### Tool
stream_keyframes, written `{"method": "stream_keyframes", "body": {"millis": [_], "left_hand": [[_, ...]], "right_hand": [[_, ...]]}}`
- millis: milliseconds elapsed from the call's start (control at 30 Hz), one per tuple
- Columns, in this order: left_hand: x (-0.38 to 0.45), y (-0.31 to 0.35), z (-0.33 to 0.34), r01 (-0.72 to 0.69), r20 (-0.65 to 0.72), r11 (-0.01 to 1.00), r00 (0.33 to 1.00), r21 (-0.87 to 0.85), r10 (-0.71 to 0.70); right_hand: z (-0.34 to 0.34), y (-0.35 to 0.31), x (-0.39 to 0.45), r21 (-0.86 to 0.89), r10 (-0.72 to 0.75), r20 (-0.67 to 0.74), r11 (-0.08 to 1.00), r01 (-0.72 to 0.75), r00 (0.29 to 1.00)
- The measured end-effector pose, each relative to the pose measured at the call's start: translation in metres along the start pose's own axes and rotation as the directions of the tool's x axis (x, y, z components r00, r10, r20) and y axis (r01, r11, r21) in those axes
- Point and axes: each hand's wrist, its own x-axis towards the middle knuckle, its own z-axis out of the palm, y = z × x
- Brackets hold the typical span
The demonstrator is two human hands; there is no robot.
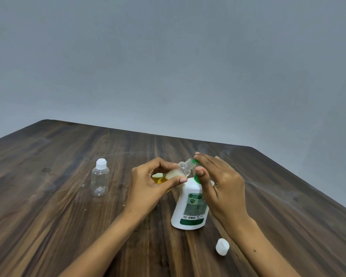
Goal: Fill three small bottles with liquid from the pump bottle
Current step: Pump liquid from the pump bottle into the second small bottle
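A white pump bottle point(190, 208) with a green pump head stands at the middle of the wooden table point(68, 216). My left hand point(154, 182) grips a small clear bottle point(183, 169), tilted with its open neck at the green nozzle; yellowish liquid shows inside it. My right hand point(218, 182) rests on the pump head with straight fingers, thumb against the green collar. A second small clear bottle point(100, 177), capped and empty, stands upright to the left. More yellow liquid shows behind my left hand; I cannot tell what holds it.
A loose white cap point(222, 246) lies on the table near my right forearm. A grey wall rises behind the table's far edge.
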Motion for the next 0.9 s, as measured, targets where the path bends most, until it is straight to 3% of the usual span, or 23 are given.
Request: {"method": "stream_keyframes", "body": {"millis": [900], "left_hand": [[0.001,-0.001,0.001,0.018,-0.009,0.999,1.0,-0.028,-0.018]], "right_hand": [[0.007,-0.002,-0.009,0.004,0.037,-0.006,0.999,-0.037,0.999]]}}
